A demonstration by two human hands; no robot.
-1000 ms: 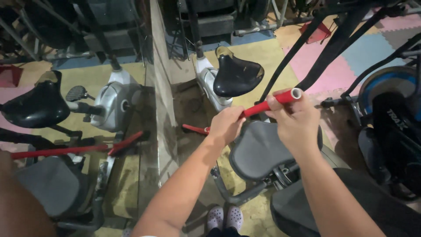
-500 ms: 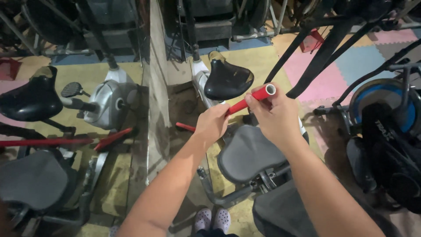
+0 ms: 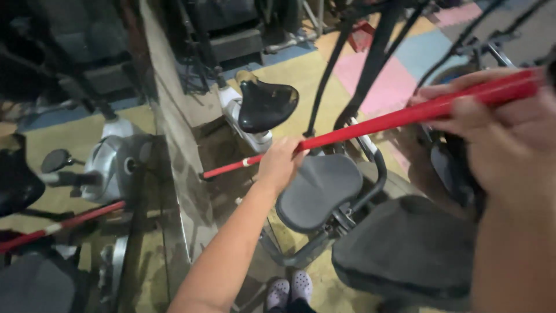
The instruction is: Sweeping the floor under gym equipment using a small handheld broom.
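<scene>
Grey padded seat [image 3: 321, 191] sits low centre with a black saddle [image 3: 267, 104] just beyond it, mirror wall [image 3: 174, 150] to its left. Long red pole [image 3: 370, 123] slants above the seat, far tip at the mirror. Right hand [image 3: 498, 133] near camera, fingers wrapped around the pole's upper end; left hand [image 3: 281, 165] further down, fingers closed around it.
</scene>
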